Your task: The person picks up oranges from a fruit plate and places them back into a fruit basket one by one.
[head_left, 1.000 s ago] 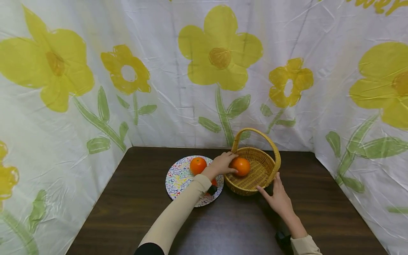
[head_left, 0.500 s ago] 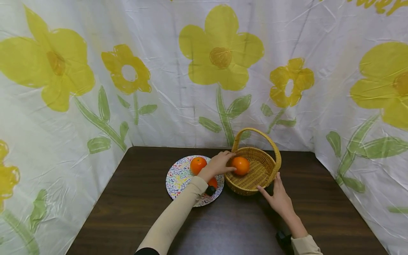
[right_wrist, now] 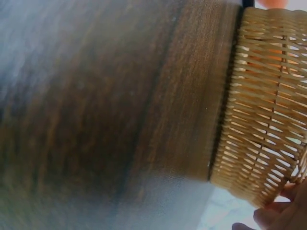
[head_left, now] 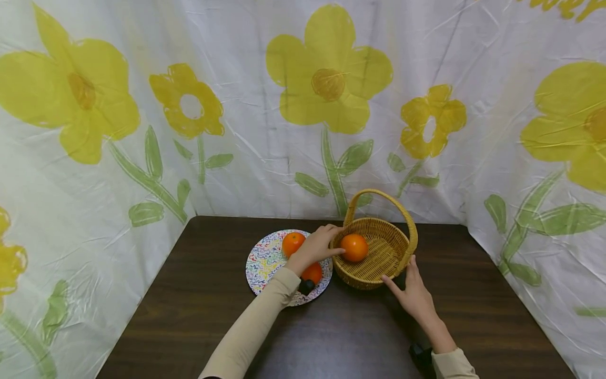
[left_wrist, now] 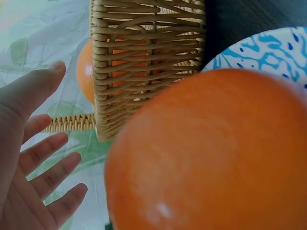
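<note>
A yellow wicker basket [head_left: 385,258] with an arched handle stands on the dark table, and one orange [head_left: 354,248] lies inside near its left wall. My left hand [head_left: 314,247] reaches over the basket's left rim, thumb tip close to that orange. In the left wrist view its fingers [left_wrist: 45,153] are spread apart with nothing between them. At the basket's near right side, my right hand [head_left: 416,295] rests thumb and extended fingers against the wall. Two more oranges [head_left: 293,243] sit on a round patterned plate [head_left: 262,263], partly covered by the left forearm.
The plate is just left of the basket. Behind the table [head_left: 189,305] hangs a white curtain [head_left: 246,173] with yellow flowers. Each wrist carries a small black camera [head_left: 306,287]. One plate orange looms large in the left wrist view.
My left hand has drawn back leftward from the orange in the basket, which has shifted slightly left. The right hand stays at the basket.
</note>
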The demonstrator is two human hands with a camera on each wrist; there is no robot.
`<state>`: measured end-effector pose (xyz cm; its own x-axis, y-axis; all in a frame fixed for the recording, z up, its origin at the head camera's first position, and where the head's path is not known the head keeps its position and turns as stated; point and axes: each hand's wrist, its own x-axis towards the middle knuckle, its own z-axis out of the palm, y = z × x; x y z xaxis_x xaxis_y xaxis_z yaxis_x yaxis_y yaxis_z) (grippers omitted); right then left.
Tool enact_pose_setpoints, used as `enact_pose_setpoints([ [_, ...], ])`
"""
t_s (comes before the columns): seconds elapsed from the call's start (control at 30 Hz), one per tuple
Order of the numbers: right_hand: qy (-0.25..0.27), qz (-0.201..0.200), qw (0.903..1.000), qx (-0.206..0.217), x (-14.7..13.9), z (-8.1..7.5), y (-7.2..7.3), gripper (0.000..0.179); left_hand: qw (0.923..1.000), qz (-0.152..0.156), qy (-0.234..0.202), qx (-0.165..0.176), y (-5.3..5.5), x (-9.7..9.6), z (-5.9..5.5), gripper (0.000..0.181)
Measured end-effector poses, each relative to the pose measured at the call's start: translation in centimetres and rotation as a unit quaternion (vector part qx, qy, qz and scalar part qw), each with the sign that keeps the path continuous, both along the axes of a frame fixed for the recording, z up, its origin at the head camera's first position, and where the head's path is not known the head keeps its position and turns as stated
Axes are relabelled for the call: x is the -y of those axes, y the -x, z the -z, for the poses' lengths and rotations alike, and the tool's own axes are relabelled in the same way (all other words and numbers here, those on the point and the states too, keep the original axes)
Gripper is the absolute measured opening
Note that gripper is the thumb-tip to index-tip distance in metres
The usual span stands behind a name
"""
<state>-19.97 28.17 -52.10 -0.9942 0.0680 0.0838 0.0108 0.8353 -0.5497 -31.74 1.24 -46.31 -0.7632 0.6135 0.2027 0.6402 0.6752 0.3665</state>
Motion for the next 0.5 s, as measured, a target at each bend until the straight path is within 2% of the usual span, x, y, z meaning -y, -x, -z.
enact_pose_setpoints([
  [0.3, -0.003, 0.001, 1.0000, 0.001, 0.0, 0.0, 0.1, 0.099, 0.9998, -0.003, -0.018, 0.005, -0.7, 1.1, 0.0, 0.062],
  [0.5, -0.006, 0.002, 1.0000, -0.004, 0.0, 0.1, 0.2, 0.099, 0.9991, -0.001, -0.043, 0.002, -1.1, 1.8, 0.5, 0.061],
])
